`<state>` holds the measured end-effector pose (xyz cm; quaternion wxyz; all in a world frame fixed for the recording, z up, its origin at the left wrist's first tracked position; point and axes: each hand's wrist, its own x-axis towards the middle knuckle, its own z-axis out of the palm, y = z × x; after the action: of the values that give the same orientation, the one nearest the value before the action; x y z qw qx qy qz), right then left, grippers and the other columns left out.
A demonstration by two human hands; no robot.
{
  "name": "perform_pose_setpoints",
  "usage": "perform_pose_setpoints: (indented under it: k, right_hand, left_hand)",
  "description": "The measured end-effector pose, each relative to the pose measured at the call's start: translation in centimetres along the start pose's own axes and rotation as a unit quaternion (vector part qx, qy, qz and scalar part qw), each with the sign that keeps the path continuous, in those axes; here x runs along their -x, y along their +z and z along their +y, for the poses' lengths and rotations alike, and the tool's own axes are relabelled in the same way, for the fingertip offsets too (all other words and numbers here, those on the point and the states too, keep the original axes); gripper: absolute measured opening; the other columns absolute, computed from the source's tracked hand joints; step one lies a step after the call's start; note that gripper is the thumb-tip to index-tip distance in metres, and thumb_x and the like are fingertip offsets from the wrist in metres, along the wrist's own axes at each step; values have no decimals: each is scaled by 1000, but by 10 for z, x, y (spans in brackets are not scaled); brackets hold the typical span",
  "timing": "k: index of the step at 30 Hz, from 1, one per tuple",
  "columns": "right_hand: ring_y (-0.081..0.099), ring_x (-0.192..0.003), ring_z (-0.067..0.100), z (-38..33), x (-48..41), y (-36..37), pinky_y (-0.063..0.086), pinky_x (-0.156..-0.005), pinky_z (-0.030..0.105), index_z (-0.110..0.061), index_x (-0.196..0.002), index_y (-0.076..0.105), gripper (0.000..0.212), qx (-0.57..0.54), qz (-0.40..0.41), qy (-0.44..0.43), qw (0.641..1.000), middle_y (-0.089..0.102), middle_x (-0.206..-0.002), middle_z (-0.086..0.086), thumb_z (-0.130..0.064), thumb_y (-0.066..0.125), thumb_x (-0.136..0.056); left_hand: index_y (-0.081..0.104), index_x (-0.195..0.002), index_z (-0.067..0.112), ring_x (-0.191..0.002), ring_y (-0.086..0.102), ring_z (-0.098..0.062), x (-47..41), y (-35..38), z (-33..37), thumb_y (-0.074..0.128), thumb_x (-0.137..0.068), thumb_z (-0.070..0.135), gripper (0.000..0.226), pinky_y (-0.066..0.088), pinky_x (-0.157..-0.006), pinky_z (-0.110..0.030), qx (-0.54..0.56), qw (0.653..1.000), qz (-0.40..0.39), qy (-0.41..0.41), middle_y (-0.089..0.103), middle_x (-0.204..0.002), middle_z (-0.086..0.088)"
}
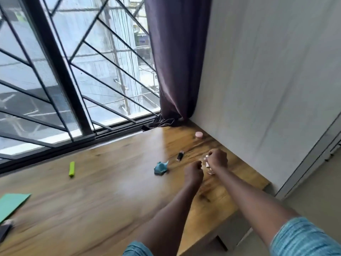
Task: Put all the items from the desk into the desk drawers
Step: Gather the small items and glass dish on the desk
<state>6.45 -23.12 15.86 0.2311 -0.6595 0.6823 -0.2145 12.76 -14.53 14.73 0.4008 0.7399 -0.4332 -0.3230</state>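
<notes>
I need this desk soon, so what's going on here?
A person is gathering small things at the wall end of the wooden desk. Their right-hand grip holds a small clear bottle. The left-hand grip is curled beside it, too blurred to tell if it holds anything. A pink jar, black tube, crumpled blue object, green lighter and green sheet lie on the desk. No open drawer is in view.

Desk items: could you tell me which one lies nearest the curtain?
The pink jar by the wall; black tube and blue wad lie farther off.
</notes>
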Motion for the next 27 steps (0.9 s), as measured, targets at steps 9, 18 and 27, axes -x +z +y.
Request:
perform_pose_setpoints:
  k: [9,18,27]
  right_hand:
    - [58,-113,36,11,-53,27,49,-90,34,-10,-117,63,32,95,-86,-46,991,57,-125,16,-13,46,-90]
    - [61,-108,35,21,-58,38,51,-84,34,-5,-111,66,31,65,-96,-68,991,62,-119,18,-14,42,-93]
    - [62,-103,33,16,-5,33,49,-80,34,2,-107,64,28,59,-37,-164,984,65,-111,21,-4,40,-94]
  left_hand:
    - [68,-112,8,-109,62,-24,-38,23,5,48,-82,-5,39,47,-88,-29,-25,998,34,-55,70,-112,-12]
    - [66,-116,6,-112,60,-26,-37,32,3,50,-85,-2,35,47,-92,-33,-57,995,44,-69,67,-117,-12]
    - [57,-128,6,-117,57,-19,14,9,-9,48,-92,1,37,43,-98,-23,-20,992,87,-89,61,-128,-10]
